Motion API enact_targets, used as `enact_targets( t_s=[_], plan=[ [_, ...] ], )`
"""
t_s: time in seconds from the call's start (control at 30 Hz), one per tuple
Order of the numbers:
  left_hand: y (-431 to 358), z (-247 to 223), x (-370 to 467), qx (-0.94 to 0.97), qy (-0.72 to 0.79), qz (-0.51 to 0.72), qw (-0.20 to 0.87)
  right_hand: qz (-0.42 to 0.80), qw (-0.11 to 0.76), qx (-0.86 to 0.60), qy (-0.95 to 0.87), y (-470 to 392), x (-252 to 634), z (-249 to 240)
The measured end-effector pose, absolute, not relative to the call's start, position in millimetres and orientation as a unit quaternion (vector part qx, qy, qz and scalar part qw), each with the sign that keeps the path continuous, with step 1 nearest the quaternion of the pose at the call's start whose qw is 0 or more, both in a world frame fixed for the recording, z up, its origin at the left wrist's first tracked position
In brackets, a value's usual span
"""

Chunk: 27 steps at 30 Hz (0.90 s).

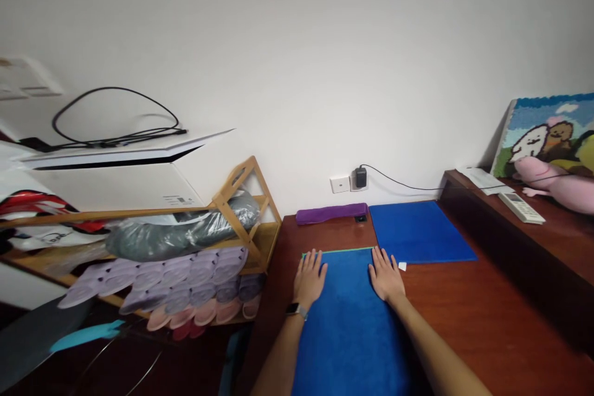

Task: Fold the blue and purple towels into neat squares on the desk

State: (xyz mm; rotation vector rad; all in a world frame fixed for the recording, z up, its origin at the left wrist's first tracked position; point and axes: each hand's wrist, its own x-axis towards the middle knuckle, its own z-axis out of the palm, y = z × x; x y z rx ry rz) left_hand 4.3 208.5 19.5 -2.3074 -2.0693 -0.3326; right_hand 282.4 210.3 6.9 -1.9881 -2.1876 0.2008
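Note:
A blue towel [350, 322] with a thin green far edge lies flat on the reddish-brown table [487, 315]. On its far left corner rests my left hand [310, 281], palm down with fingers stretched out, a watch on the wrist. My right hand [387, 275] lies flat on the far right corner, fingers spread. Beyond my right hand is a second blue cloth [420, 232], laid flat, with a small white tag [402, 266] at its near edge. A purple folded cloth [330, 214] sits along the wall side of the table.
A wooden rack [250, 223] to the left holds slippers [185, 272], a plastic-wrapped bundle [180, 235] and a white box [125, 185]. A black charger [361, 177] plugs into the wall, its cable running right. On the raised right shelf are a remote [522, 207] and a pink plush [557, 184].

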Motion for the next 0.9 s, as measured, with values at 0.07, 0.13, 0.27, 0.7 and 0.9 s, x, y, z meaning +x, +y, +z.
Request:
enact_targets(
  t_s=[0.07, 0.13, 0.27, 0.7, 0.9],
  plan=[
    [205.7, 21.2, -21.3, -0.730, -0.677, -0.094, 0.018, 0.070, 0.080, -0.670, -0.735, 209.8, 282.2, 8.9],
    [203.7, 21.5, -30.2, -0.726, -0.682, -0.088, 0.024, 0.069, 0.077, -0.670, -0.735, 209.0, 282.0, 10.8],
    [201.1, 22.7, -26.7, -0.723, -0.684, -0.089, 0.037, 0.070, 0.073, -0.672, -0.733, 208.3, 281.5, 13.6],
    [204.6, 31.5, 135.0, -0.830, -0.536, -0.151, -0.032, 0.044, 0.073, -0.656, -0.750, 211.8, 284.8, 0.0],
    [205.0, 18.5, 123.5, -0.822, -0.552, -0.136, -0.048, 0.051, 0.064, -0.663, -0.744, 210.6, 285.3, 1.5]
  ],
)
